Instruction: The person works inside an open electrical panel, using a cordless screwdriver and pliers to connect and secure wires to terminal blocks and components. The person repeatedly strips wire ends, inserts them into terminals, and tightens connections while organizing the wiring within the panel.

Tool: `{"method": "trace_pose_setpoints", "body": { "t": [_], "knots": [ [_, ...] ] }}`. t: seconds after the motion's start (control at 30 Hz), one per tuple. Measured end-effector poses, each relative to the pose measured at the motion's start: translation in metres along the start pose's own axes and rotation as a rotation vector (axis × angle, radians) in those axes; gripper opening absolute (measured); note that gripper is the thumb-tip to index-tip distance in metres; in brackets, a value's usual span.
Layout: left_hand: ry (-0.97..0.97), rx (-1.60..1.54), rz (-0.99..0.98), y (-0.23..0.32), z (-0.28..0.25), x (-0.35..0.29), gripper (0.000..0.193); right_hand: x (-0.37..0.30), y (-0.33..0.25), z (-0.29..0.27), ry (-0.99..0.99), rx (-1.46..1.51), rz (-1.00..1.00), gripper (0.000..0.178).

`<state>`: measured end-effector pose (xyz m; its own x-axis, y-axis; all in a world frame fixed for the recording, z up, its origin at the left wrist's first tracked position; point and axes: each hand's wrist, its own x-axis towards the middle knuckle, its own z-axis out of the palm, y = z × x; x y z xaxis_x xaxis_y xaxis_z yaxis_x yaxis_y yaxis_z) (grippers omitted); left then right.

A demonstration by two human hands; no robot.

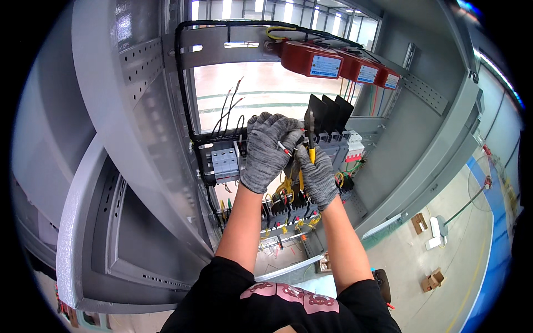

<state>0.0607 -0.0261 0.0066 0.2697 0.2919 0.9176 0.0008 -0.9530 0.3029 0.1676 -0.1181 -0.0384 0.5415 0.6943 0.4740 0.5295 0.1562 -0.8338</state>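
Both my hands wear grey knitted gloves and meet in the middle of an open metal cabinet. My left hand is closed, its fingers bent around a thin wire end with a white sleeve and a red tip. Just to its right, my right hand grips pliers with yellow-and-black handles, dark jaws pointing up. The wire's run between the hands is partly hidden by the fingers. Beside my left hand sits a grey modular breaker block; behind the pliers stand black divider plates.
Red transformers hang on the upper crossbar. Loose black wires stick up at left. A white breaker is right of the plates. Lower down runs a row of black contactor-like devices with yellow wires. A cabinet door swings out at left.
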Motion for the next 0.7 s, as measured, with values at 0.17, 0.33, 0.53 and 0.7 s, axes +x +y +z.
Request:
{"method": "trace_pose_setpoints", "body": {
  "t": [0.17, 0.33, 0.53, 0.7],
  "knots": [
    [0.116, 0.108, 0.111, -0.001, -0.006, -0.003, 0.018, 0.000, 0.005, 0.003, -0.001, 0.019, 0.003, 0.028],
    [0.074, 0.084, 0.008, -0.001, -0.026, -0.010, 0.021, -0.011, -0.014, -0.015, -0.149, 0.323, 0.159, 0.023],
    [-0.054, -0.250, -0.126, -0.001, -0.027, -0.007, 0.016, -0.023, -0.026, -0.029, -0.215, 0.393, 0.152, 0.025],
    [-0.151, -0.030, -0.043, 0.005, -0.028, 0.004, 0.016, -0.025, -0.026, -0.030, -0.176, 0.284, 0.188, 0.022]
  ]
}}
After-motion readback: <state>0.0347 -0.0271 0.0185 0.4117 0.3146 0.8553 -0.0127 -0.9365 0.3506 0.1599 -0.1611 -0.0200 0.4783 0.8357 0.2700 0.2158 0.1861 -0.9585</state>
